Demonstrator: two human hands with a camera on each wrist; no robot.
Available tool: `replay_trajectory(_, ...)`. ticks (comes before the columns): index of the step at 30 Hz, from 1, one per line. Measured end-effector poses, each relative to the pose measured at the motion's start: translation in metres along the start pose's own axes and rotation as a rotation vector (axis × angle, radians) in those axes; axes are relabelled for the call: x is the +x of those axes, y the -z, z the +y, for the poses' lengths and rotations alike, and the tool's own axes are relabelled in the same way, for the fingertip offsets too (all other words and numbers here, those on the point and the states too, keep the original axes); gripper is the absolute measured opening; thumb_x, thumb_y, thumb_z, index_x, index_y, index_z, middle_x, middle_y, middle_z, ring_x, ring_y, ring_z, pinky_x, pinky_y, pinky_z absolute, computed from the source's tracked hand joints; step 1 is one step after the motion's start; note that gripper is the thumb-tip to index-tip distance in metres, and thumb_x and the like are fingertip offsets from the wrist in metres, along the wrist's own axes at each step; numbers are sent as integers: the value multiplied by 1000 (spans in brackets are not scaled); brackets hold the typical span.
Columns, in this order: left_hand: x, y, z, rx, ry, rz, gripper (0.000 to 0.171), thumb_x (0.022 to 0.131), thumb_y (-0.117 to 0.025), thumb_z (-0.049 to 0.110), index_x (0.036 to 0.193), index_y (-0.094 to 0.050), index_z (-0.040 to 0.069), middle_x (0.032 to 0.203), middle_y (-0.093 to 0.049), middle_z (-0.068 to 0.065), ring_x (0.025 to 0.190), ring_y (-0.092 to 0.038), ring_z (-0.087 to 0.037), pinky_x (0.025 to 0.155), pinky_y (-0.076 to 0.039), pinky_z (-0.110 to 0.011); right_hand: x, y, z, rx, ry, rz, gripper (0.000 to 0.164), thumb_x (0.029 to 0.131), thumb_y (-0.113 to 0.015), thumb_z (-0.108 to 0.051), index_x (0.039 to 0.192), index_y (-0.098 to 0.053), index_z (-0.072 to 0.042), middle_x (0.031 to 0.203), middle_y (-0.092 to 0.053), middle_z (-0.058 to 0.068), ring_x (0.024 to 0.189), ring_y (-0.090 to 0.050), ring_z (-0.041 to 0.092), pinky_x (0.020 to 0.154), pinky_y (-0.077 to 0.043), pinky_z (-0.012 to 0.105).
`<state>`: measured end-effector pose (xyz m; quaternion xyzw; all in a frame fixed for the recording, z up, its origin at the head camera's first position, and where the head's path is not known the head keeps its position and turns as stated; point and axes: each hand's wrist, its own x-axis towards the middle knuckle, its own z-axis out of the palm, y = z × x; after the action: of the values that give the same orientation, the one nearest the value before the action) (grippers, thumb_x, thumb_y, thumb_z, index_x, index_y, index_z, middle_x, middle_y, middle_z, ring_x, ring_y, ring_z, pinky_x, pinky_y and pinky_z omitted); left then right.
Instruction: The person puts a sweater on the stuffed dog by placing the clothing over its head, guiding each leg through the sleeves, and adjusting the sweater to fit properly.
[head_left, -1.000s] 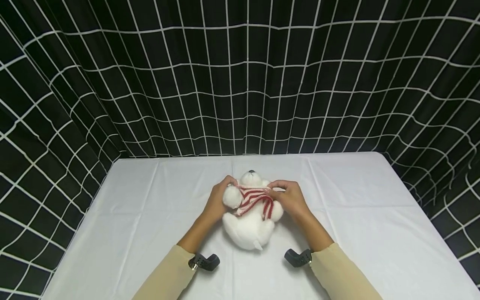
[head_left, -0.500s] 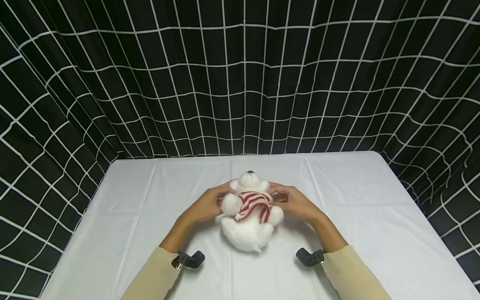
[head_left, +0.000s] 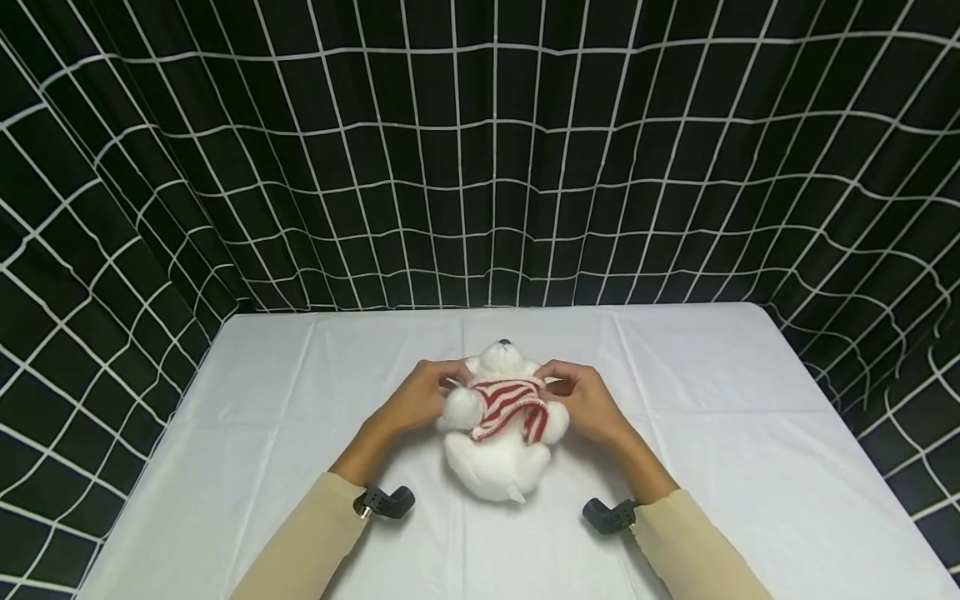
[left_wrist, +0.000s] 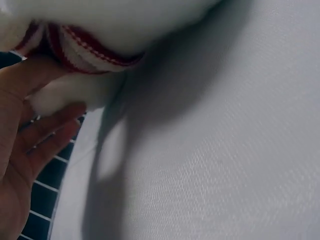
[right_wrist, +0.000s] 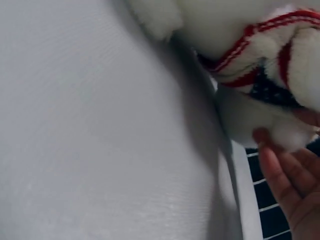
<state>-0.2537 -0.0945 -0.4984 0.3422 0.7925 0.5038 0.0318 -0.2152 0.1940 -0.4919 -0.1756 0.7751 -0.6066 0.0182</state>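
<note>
A white plush teddy bear lies on its back, its dark nose pointing away from me. It wears a red-and-white striped knitted sweater, rucked up over the belly. My left hand holds the bear at its left shoulder in the head view. In the left wrist view the thumb reaches to the sweater's edge, with fingers against the head. My right hand holds the opposite side by the collar. Its fingertips touch the head in the right wrist view, where a navy dotted patch shows; the thumb is mostly hidden.
The bear rests on a table with a white creased cloth. Black curtains with a white grid stand behind and along both sides. A dark wrist camera sits on the left cuff and another on the right.
Both hands pinched the collar at first, then loosened and spread outward. Now they have come back in at the bear's shoulders. The bear has stayed in about the same place.
</note>
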Motion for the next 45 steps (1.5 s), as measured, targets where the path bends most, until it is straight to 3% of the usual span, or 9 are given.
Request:
replay_trajectory(6,2,-3,-2,68,-9,85,29,71,-67,-19,87,-72,5,86,-73,-6,85,-69,-18,84,-56,-31,2,-4,0,-81,64,85,17,83,-71,13,96,-72,2,98,-73,17,79,-72,13,71,-56,23)
replay_trajectory(11,-9,-4,5,142,19,125,33,71,-73,-18,92,-73,7,109,-74,-10,106,-69,-24,96,-54,-38,-1,-6,-7,-188,87,81,19,83,-73,11,99,-74,0,113,-71,20,87,-74,25,80,-58,28)
replay_trajectory(14,-20,-6,14,221,66,166,39,75,-66,-22,96,-72,10,114,-71,-10,111,-66,-26,97,-53,-41,-8,-7,-15,-207,74,42,24,85,-72,11,107,-74,1,127,-66,23,94,-73,34,84,-59,37)
replay_trajectory(17,-33,-9,25,252,162,198,28,81,-67,-14,93,-72,10,101,-73,-6,91,-68,-22,83,-55,-38,-20,-7,-26,-245,26,22,36,86,-69,11,120,-69,0,133,-63,23,95,-73,34,82,-59,39)
replay_trajectory(24,-59,-4,41,108,299,81,19,82,-67,-2,95,-80,3,83,-77,-3,68,-63,-7,62,-51,-23,-54,-5,-54,-307,-189,23,14,89,-70,-7,96,-79,0,83,-77,9,70,-73,20,63,-57,27)
replay_trajectory(27,-67,1,42,8,267,29,13,86,-72,1,96,-80,1,85,-77,-6,73,-69,-8,68,-54,-22,-68,-5,-61,-217,-235,-55,14,90,-73,-11,93,-80,1,80,-77,9,71,-75,23,63,-59,27)
replay_trajectory(31,-68,2,40,-61,177,27,12,89,-75,3,100,-80,2,96,-77,-9,90,-73,-15,80,-57,-25,-76,-14,-61,-173,-192,-30,15,90,-77,-16,97,-81,-3,91,-77,8,85,-75,21,72,-59,25)
replay_trajectory(38,-62,-9,41,-51,57,61,10,84,-80,3,94,-82,4,97,-77,-6,94,-72,-14,81,-57,-27,-74,-31,-47,-165,-110,155,13,85,-81,-10,98,-82,-8,97,-78,5,95,-73,17,79,-57,23)
replay_trajectory(45,-55,-22,44,63,-85,172,25,72,-92,16,93,-81,12,92,-77,5,90,-72,-10,79,-58,-26,-66,-40,-40,-240,30,197,16,78,-84,2,92,-82,-5,97,-77,7,84,-72,16,68,-60,29)
